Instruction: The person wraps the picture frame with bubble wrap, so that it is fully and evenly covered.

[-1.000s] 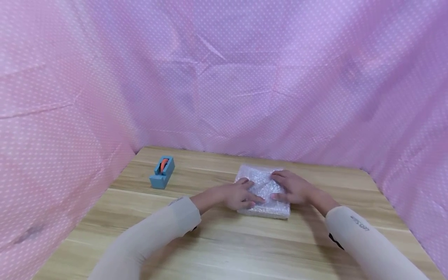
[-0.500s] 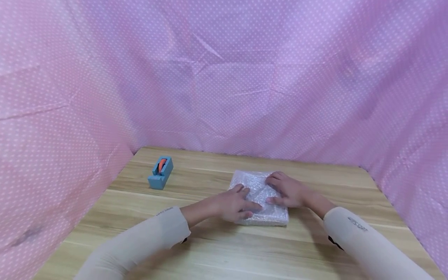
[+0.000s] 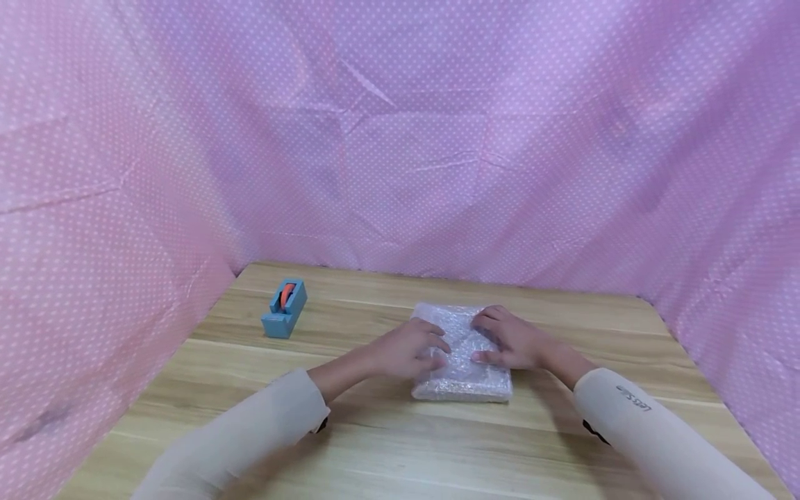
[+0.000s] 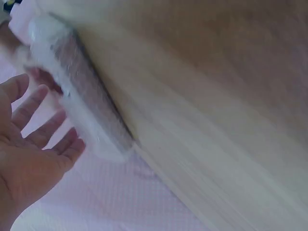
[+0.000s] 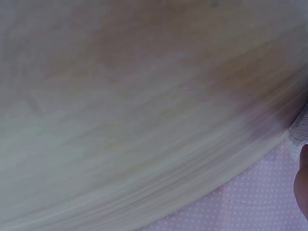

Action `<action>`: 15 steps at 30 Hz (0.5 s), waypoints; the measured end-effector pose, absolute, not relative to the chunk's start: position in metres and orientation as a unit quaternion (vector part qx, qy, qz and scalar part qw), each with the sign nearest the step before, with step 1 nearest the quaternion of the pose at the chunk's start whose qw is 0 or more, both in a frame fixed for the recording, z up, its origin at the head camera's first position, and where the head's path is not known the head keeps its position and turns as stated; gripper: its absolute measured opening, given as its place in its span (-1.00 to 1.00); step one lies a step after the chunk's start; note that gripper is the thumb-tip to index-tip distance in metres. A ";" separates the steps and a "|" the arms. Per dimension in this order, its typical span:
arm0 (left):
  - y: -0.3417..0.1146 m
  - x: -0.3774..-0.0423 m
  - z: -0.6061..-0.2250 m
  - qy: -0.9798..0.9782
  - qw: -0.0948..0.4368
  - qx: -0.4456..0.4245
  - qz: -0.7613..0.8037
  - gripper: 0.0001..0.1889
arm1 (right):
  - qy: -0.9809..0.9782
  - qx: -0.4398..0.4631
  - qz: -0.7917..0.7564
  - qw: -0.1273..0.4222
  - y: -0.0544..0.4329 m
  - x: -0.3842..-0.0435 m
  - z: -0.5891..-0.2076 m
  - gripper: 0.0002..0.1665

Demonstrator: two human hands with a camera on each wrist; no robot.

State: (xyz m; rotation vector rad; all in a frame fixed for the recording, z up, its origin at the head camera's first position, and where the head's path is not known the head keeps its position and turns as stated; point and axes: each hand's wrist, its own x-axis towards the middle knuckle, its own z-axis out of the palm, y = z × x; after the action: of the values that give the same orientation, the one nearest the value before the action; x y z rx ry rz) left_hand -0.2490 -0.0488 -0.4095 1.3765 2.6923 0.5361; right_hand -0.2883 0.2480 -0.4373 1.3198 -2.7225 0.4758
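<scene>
A flat, square-edged package in clear bubble wrap (image 3: 461, 378) lies on the wooden table in the head view; what is inside is hidden. My right hand (image 3: 515, 342) rests on its right side, fingers and thumb spread over the wrap. At the package's left side is my left hand (image 3: 406, 351), fingers loosely extended over that edge. The left wrist view shows the left hand (image 4: 31, 144) with fingers apart beside the wrapped package (image 4: 86, 91). In the right wrist view only a piece of the right hand (image 5: 302, 185) and a package corner (image 5: 299, 132) show.
A blue tape dispenser (image 3: 279, 325) with an orange core stands at the left of the wooden table (image 3: 387, 444). Pink dotted cloth (image 3: 406, 173) hangs behind the table and along both sides.
The package has shifted slightly toward me and left. My left hand has drawn back from the package's top toward its left edge, while the right hand has stayed on the wrap.
</scene>
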 end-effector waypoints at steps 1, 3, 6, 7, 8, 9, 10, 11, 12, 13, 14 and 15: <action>-0.052 -0.251 -0.407 0.874 0.032 0.448 0.187 -0.67 | -0.888 0.430 0.155 0.039 0.248 -0.288 -0.437 -0.23; -0.061 -0.256 -0.405 0.872 0.028 0.440 0.212 -0.69 | -0.889 0.429 0.155 0.039 0.248 -0.288 -0.437 -0.22; -0.079 -0.260 -0.402 0.875 0.028 0.414 0.248 -0.70 | -0.891 0.426 0.153 0.037 0.248 -0.287 -0.437 -0.20; -0.086 -0.260 -0.401 0.878 0.028 0.401 0.260 -0.71 | -0.892 0.425 0.152 0.037 0.248 -0.286 -0.436 -0.20; -0.094 -0.261 -0.401 0.881 0.028 0.387 0.270 -0.71 | -0.892 0.424 0.152 0.037 0.248 -0.286 -0.436 -0.20; -0.101 -0.262 -0.400 0.883 0.026 0.376 0.281 -0.72 | -0.892 0.424 0.152 0.037 0.248 -0.285 -0.435 -0.20; -0.110 -0.262 -0.399 0.884 0.023 0.366 0.289 -0.72 | -0.892 0.424 0.153 0.037 0.248 -0.285 -0.435 -0.20; -0.118 -0.262 -0.398 0.886 0.016 0.358 0.295 -0.73 | -0.891 0.425 0.154 0.036 0.248 -0.285 -0.435 -0.21; -0.126 -0.263 -0.398 0.888 0.010 0.350 0.299 -0.73 | -0.891 0.425 0.156 0.036 0.248 -0.285 -0.435 -0.21; -0.135 -0.262 -0.396 0.890 0.006 0.341 0.304 -0.72 | -0.891 0.425 0.156 0.036 0.248 -0.285 -0.435 -0.21; -0.144 -0.262 -0.395 0.891 -0.001 0.335 0.306 -0.72 | -0.891 0.425 0.155 0.036 0.248 -0.285 -0.435 -0.21; -0.152 -0.261 -0.393 0.892 -0.008 0.327 0.311 -0.72 | -0.892 0.424 0.154 0.036 0.248 -0.285 -0.435 -0.20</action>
State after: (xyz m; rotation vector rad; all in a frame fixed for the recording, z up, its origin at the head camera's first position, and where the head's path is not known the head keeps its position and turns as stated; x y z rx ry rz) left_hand -0.2612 -0.1523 -0.3934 1.0316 2.8174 0.9817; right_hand -0.2852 0.2480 -0.4352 1.3034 -2.7389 0.4735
